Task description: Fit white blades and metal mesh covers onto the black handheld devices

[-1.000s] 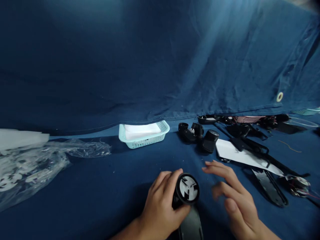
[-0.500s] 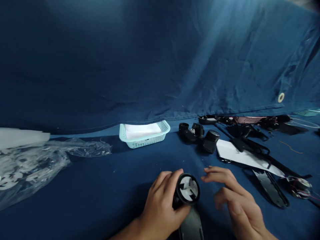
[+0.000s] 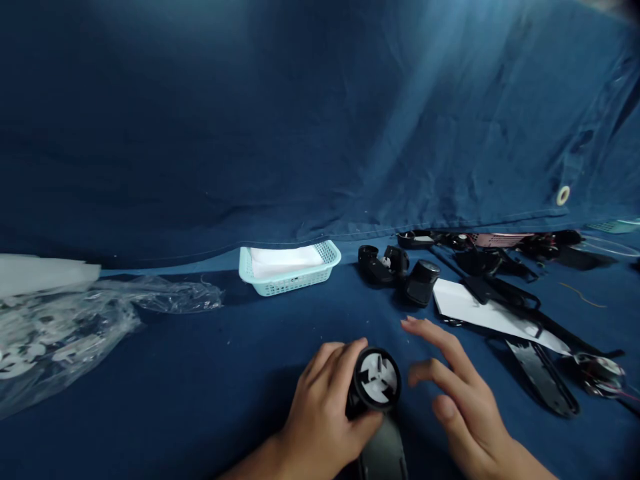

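In the lower middle of the head view, my left hand is wrapped round a black cylindrical housing, its round end tilted up toward me. Set inside that end is a white three-armed, fan-like disc. Below the housing extends a dark, flat, rounded piece; whether the two are joined I cannot tell. My right hand hovers just right of the housing, fingers apart and curved, holding nothing.
A light green basket with white sheets stands ahead. Leftward lies a clear plastic bag of white parts. Black housings, a white sheet, a long black shell and wires spread rightward. Blue cloth hangs behind.
The white disc shows a different rotation in the housing. My right hand's fingers have spread wider, with the index finger raised. My left hand keeps its hold in place.
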`<state>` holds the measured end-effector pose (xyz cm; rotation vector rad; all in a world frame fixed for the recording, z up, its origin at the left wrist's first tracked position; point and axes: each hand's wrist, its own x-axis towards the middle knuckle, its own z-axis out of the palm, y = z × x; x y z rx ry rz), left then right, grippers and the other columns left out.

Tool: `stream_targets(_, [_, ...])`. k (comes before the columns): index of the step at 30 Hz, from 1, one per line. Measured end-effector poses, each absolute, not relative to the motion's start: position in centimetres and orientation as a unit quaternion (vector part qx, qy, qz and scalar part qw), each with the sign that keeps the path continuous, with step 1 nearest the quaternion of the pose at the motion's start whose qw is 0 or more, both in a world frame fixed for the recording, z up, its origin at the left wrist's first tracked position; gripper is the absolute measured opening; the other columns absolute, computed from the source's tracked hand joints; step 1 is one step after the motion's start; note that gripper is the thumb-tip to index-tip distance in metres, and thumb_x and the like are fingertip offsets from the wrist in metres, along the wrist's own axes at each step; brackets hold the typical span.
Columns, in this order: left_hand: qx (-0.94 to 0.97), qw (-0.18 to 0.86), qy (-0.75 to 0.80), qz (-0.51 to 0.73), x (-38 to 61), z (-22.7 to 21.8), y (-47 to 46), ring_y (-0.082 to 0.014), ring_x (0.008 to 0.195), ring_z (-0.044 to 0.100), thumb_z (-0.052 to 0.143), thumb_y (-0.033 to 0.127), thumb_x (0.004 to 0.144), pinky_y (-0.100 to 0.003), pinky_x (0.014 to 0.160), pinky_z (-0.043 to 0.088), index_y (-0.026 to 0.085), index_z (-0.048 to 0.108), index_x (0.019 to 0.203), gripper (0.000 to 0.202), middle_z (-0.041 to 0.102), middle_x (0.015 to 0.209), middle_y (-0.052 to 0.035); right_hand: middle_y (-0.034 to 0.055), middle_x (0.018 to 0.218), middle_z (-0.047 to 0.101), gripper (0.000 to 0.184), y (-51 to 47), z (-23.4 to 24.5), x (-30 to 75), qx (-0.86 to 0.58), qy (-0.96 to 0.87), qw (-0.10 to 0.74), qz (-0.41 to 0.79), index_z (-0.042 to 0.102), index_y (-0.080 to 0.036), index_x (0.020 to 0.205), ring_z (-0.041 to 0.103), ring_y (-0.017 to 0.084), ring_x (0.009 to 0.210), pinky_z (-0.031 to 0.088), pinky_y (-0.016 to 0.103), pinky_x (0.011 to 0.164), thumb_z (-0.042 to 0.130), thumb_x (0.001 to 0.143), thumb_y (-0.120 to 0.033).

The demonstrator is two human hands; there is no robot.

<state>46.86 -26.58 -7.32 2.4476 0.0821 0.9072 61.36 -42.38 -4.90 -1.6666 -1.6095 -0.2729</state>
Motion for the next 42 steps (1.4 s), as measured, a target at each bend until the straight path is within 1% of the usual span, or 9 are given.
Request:
stream_targets(2, [0.903, 0.259, 0.031, 0.342, 47.0, -7.3, -26.6, -0.0281, 0.11, 0.054, 0.064, 0.008, 0.066, -0.049, 0.092, 0.052, 0.019, 0.036, 0.137, 0.077, 0.061, 0.121, -0.011, 0.0078, 0.143, 0.039, 0.041, -42.6, -4.9, 61.3, -0.653, -0.627, 0.413, -0.103, 0.057, -0.021, 0.091, 0.037, 0.028, 0.132, 0.03, 0.046, 0.111, 0.027, 0.1, -0.047])
stream_targets(4, [0.901, 0.259, 0.031, 0.345, 47.1, -7.3, -26.6, -0.0279, 0.109, 0.055, 0.063, 0.008, 0.068, -0.049, 0.092, 0.052, 0.019, 0.037, 0.137, 0.074, 0.062, 0.12, -0.011, 0.0072, 0.145, 0.038, 0.04, -42.7, -4.6, 61.2, -0.647, -0.646, 0.392, -0.102, 0.058, -0.021, 0.106, 0.036, 0.027, 0.133, 0.032, 0.042, 0.11, 0.029, 0.1, -0.048])
stream_targets(6, [0.9, 0.26, 0.025, 0.349, 47.1, -7.3, -26.5, -0.028, 0.109, 0.055, 0.063, 0.01, 0.07, -0.049, 0.092, 0.053, 0.018, 0.037, 0.137, 0.073, 0.062, 0.12, -0.0114, 0.007, 0.147, 0.038, 0.043, -42.5, -4.0, 61.2, -0.63, -0.684, 0.352, -0.107, 0.052, -0.02, 0.125, 0.033, 0.027, 0.137, 0.033, 0.041, 0.111, 0.031, 0.1, -0.048])
stream_targets(10, [0.898, 0.262, 0.013, 0.354, 47.0, -7.5, -26.5, -0.028, 0.11, 0.055, 0.064, 0.012, 0.071, -0.048, 0.091, 0.053, 0.019, 0.034, 0.139, 0.074, 0.061, 0.123, -0.0117, 0.0057, 0.14, 0.052, 0.051, -41.9, -3.1, 61.3, -0.587, -0.744, 0.296, -0.119, 0.043, -0.02, 0.137, 0.03, 0.026, 0.14, 0.033, 0.043, 0.112, 0.03, 0.1, -0.051])
stream_targets(12, [0.898, 0.26, 0.012, 0.354, 46.9, -7.6, -26.5, -0.0281, 0.11, 0.055, 0.064, 0.011, 0.071, -0.049, 0.092, 0.053, 0.019, 0.033, 0.139, 0.075, 0.061, 0.124, -0.0118, 0.0052, 0.136, 0.057, 0.055, -41.7, -3.0, 61.4, -0.583, -0.752, 0.282, -0.123, 0.042, -0.02, 0.138, 0.032, 0.026, 0.14, 0.033, 0.045, 0.111, 0.03, 0.099, -0.055])
stream_targets(16, [0.899, 0.259, 0.014, 0.352, 46.8, -7.6, -26.6, -0.0283, 0.112, 0.054, 0.063, 0.01, 0.071, -0.05, 0.093, 0.052, 0.018, 0.033, 0.14, 0.075, 0.06, 0.124, -0.0123, 0.0041, 0.136, 0.058, 0.059, -42.0, -3.2, 61.5, -0.6, -0.741, 0.273, -0.128, 0.04, -0.021, 0.141, 0.035, 0.027, 0.138, 0.029, 0.047, 0.112, 0.031, 0.097, -0.059])
stream_targets(28, [0.901, 0.26, 0.031, 0.346, 46.8, -7.2, -26.6, -0.0276, 0.11, 0.055, 0.062, 0.009, 0.067, -0.048, 0.092, 0.052, 0.02, 0.036, 0.137, 0.075, 0.062, 0.12, -0.0104, 0.0041, 0.126, 0.064, 0.057, -42.3, -3.6, 61.6, -0.603, -0.723, 0.308, -0.135, 0.039, -0.019, 0.141, 0.042, 0.025, 0.13, 0.023, 0.043, 0.112, 0.028, 0.098, -0.056])
stream_targets(34, [0.901, 0.259, 0.038, 0.345, 46.9, -7.3, -26.7, -0.0272, 0.108, 0.056, 0.062, 0.007, 0.065, -0.048, 0.092, 0.052, 0.018, 0.037, 0.136, 0.076, 0.062, 0.119, -0.0105, 0.0049, 0.123, 0.063, 0.059, -42.9, -4.0, 61.3, -0.627, -0.706, 0.312, -0.108, 0.041, -0.023, 0.14, 0.042, 0.026, 0.129, 0.032, 0.043, 0.108, 0.028, 0.097, -0.06])
stream_targets(42, [0.904, 0.262, 0.047, 0.334, 46.9, -7.2, -26.6, -0.0281, 0.108, 0.056, 0.066, 0.015, 0.071, -0.049, 0.091, 0.053, 0.02, 0.038, 0.135, 0.069, 0.063, 0.118, -0.0114, 0.0059, 0.109, 0.069, 0.058, -42.2, -3.8, 60.8, -0.588, -0.72, 0.342, -0.135, 0.05, -0.021, 0.134, 0.054, 0.025, 0.115, 0.041, 0.038, 0.104, 0.032, 0.095, -0.061])
